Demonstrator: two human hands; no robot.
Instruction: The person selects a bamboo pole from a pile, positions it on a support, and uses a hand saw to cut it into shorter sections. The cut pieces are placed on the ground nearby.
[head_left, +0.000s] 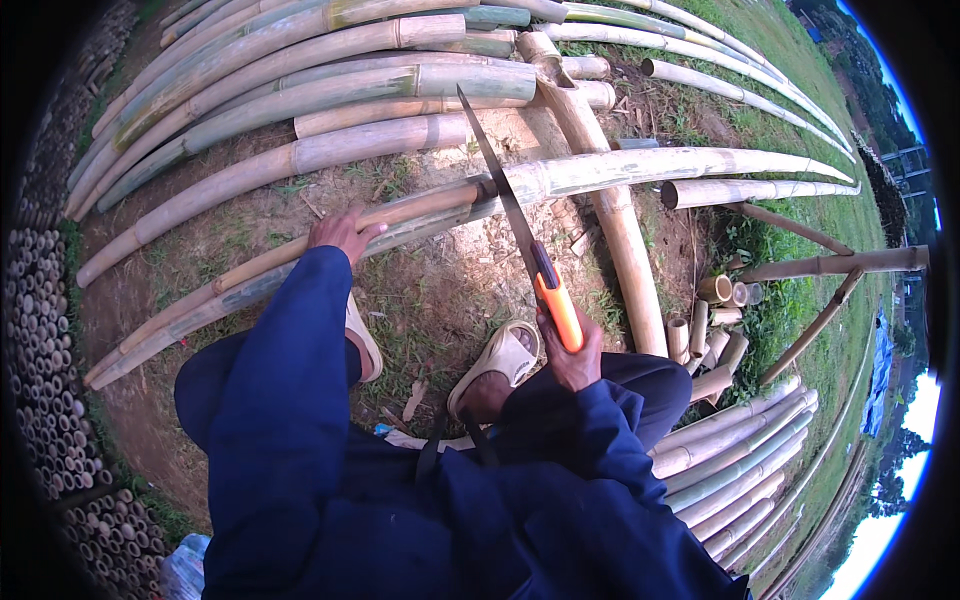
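Observation:
My right hand (577, 352) grips the orange handle of a hand saw (521, 222) low on the right. The saw's long blade points up and away, lying across a long pale bamboo pole (600, 172). A thinner brown bamboo pole (420, 203) lies along the left part of that long pole, its dark end close beside the blade. My left hand (343, 236) is closed over the thin pole, thumb apart; some fingers are hidden. Under the long pole runs a thick bamboo post (628, 255). Whether the blade has cut in, I cannot tell.
Bamboo poles (360, 90) lie stacked at the far left, and more poles (740, 450) at the near right. Short bamboo offcuts (715, 340) sit right of the post. Cut bamboo tubes (45, 330) are piled at the left edge. My sandalled feet (500, 365) rest below the long pole.

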